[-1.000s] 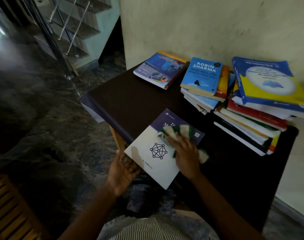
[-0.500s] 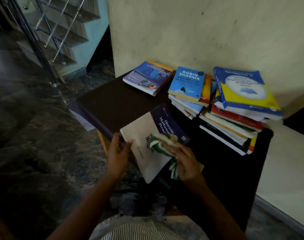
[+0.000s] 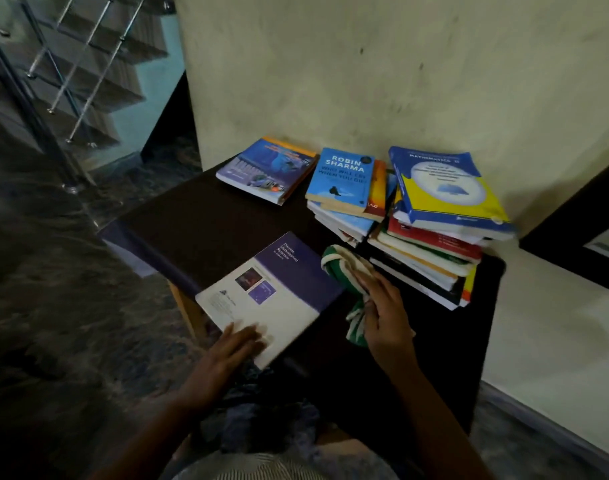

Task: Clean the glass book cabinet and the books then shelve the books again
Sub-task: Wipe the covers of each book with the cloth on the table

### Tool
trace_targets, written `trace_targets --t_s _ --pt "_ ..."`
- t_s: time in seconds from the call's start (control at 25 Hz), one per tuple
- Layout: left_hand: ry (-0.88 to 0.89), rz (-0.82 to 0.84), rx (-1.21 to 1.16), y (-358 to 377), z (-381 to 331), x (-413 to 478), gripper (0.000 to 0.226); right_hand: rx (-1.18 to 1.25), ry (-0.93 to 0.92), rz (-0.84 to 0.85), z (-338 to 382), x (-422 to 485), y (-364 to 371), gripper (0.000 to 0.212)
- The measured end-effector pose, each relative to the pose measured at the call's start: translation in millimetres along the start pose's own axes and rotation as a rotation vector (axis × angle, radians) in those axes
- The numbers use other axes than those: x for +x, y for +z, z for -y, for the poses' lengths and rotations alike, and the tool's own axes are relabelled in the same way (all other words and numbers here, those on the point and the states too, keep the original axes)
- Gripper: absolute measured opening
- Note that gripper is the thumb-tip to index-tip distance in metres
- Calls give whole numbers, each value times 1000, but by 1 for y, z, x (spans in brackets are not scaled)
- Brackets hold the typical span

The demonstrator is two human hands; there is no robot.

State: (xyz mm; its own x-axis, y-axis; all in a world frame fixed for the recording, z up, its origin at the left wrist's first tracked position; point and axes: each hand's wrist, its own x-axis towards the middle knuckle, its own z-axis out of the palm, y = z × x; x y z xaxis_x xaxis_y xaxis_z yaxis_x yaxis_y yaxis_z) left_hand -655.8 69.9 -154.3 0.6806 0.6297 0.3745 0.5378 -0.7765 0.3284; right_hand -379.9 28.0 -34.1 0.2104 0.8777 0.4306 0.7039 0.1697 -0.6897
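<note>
Dark table (image 3: pixel 209 216) holds the book (image 3: pixel 282 292), purple end far-right; left hand (image 3: pixel 227 351) flat on it, right hand (image 3: pixel 386 313) pressing cloth (image 3: pixel 337 261).

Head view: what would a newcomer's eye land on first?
The purple-and-white book lying flat at the near edge of the dark table, left hand flat on its near corner, right hand on a green-and-white cloth beside it. Then the tall book stack by the wall at right, topped by a blue-and-yellow maths book.

Ungloved left hand (image 3: pixel 228 351) and right hand (image 3: pixel 382 313), forearms unsleeved, pale pinstriped shirt (image 3: pixel 261 467).
</note>
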Motion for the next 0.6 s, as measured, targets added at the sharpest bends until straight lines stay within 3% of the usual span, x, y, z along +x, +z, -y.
trace_targets --t_s 0.08,0.16,0.24,0.32,0.4,0.48,0.6 --pt "-38 2 27 10 -5 -11 42 -10 35 49 -5 -6 6 47" --pt "-242 -77 -86 6 -16 -12 59 -34 40 128 -5 -3 16 46" --pt "-670 -244 -469 -14 -35 -1 70 -72 53 210 -2 11 27 47" --pt "-1005 -423 -941 -30 -40 15 58 -141 18 282 -2 35 42 53" --pt "-1246 -481 -1374 -39 -34 25 46 -257 -39 355 -8 67 63 57" --pt "-1347 -417 -1563 -46 -31 30 38 -370 -18 430 -18 97 85 60" --pt "-1364 -359 -1611 -48 -30 30 36 -489 174 621 -29 122 117 69"
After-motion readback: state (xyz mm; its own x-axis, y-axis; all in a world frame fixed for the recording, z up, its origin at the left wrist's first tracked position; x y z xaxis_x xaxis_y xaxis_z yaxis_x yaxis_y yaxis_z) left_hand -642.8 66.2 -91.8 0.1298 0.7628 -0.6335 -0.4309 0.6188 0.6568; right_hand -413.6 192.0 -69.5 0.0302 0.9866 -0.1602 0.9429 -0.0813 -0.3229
